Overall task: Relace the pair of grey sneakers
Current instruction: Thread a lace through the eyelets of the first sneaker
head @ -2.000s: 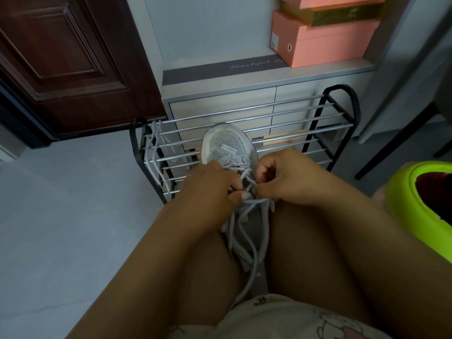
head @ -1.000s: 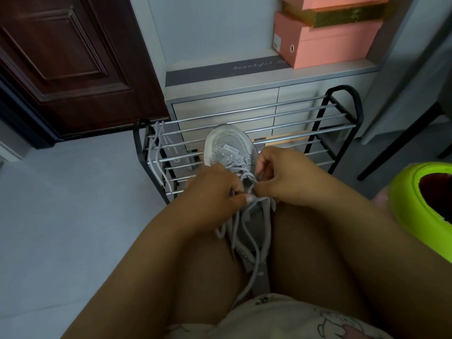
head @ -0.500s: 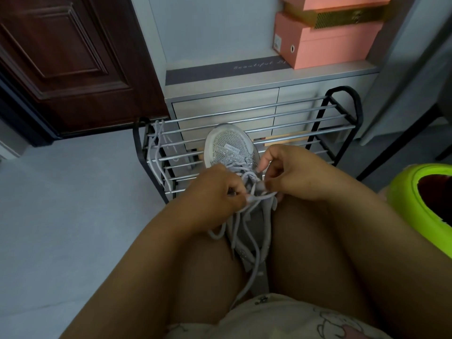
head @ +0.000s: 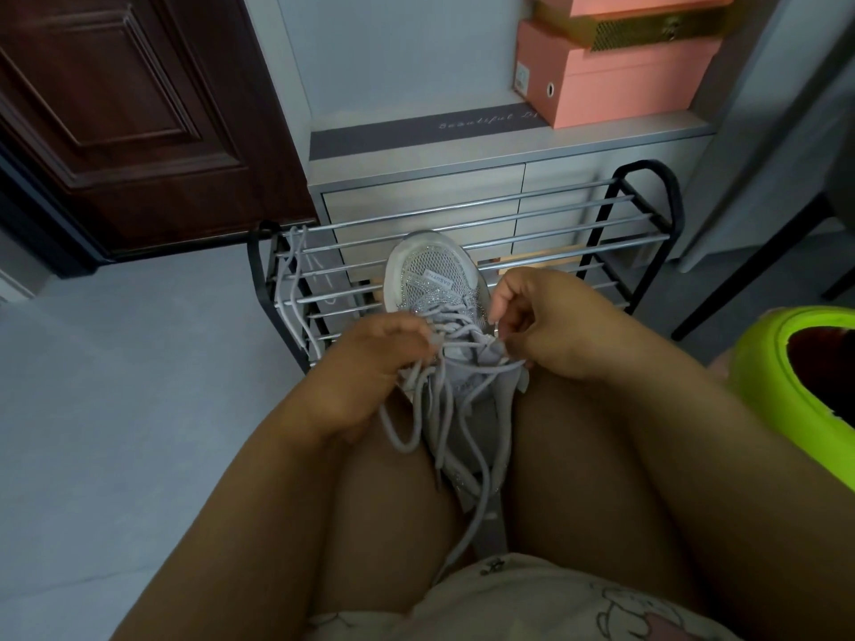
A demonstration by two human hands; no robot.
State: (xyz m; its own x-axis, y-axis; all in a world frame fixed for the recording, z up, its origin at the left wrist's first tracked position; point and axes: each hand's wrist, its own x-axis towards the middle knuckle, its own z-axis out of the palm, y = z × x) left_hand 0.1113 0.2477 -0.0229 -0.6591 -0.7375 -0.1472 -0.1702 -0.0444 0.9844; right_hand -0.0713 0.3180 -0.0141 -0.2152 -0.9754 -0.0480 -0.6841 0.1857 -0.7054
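Observation:
A grey mesh sneaker [head: 432, 275] with sparkly trim lies between my knees, toe pointing away from me. Its grey lace [head: 444, 409] crosses the upper eyelets and hangs in loose loops down over the heel. My left hand [head: 370, 363] is on the sneaker's left side, fingers pinched on the lace near the tongue. My right hand [head: 546, 326] is on the right side, thumb and forefinger pinching the lace at an upper eyelet. A second grey lace [head: 291, 293] hangs over the left end of the rack. The other sneaker is not in view.
A black metal shoe rack [head: 643, 215] with chrome bars stands right beyond the sneaker, against a grey drawer cabinet [head: 416, 196]. Pink shoe boxes [head: 615, 81] sit on the cabinet. A dark wooden door [head: 120, 113] is at the left, a lime-green tub [head: 786, 386] at the right.
My hands have drawn a little apart, the right one lifting and spreading its fingers. More lace now hangs loose under my left hand.

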